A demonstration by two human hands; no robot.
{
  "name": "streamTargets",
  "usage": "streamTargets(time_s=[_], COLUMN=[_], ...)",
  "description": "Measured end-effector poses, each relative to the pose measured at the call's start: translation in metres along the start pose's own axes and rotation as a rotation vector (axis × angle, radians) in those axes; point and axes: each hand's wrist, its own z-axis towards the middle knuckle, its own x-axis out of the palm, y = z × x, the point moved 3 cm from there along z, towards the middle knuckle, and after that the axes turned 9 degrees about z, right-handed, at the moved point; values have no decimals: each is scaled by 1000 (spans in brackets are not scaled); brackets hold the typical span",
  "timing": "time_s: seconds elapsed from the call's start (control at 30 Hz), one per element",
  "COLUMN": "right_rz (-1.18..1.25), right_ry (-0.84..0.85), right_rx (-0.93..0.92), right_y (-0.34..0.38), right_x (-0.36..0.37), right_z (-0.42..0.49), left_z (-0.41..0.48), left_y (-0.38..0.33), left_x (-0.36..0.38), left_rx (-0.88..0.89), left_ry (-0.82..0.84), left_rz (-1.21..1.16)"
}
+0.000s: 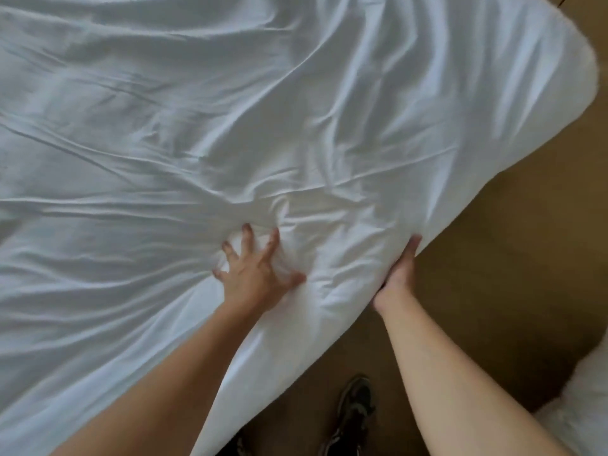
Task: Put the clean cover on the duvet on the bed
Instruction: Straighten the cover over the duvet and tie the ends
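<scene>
White duvet cover (296, 110) of smooth, creased cloth, plump as if the duvet is inside, spreads over the bed and overhangs the brown floor (493, 258). The left hand (253, 271), fingers splayed, presses into it, likely pinning the padding, while the right hand (398, 271) clasps the edge, fingers tucked beneath.

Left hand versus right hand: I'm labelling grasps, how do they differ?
The left hand lies on top of the cover, fingers spread; the right hand lies against its side edge, fingers together. Left thumb shows; right thumb is hidden. Both touch the cover.
</scene>
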Motion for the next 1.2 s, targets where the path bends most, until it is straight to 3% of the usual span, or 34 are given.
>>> streamTargets(time_s=[0.1, 0.3, 0.53, 0.7, 0.8, 0.93, 0.97, 1.07, 1.13, 1.2], right_rz=[102, 97, -292, -437, -381, -292, -260, -147, -127, -132], right_ry=[143, 303, 107, -329, -295, -6, 61, 226, 276, 283], right_rx=[111, 353, 147, -77, -46, 102, 119, 137, 139, 135], right_y=[-20, -49, -55, -58, -54, -65, -68, -69, -67, -67], right_x=[-10, -20, -26, -79, -97, -82, -81, -79, -78, -77], right_z=[-3, -20, -19, -23, -28, -42, -47, -56, -60, -59], left_z=[-41, -73, -96, -108, -127, -177, -188, -211, -215, -213], left_y=[-9, -16, -23, -19, -15, 7, 13, 30, 35, 35], left_x=[12, 30, 49, 61, 79, 115, 130, 180, 198, 207], left_rx=[70, 61, 21, 19, 5, -247, -379, -722, -813, -822], left_ry=[-160, -80, -96, -62, -41, -272, -240, 81, 292, 346], left_rz=[-50, -93, -233, -183, -241, -686, -828, -1332, -1633, -1997])
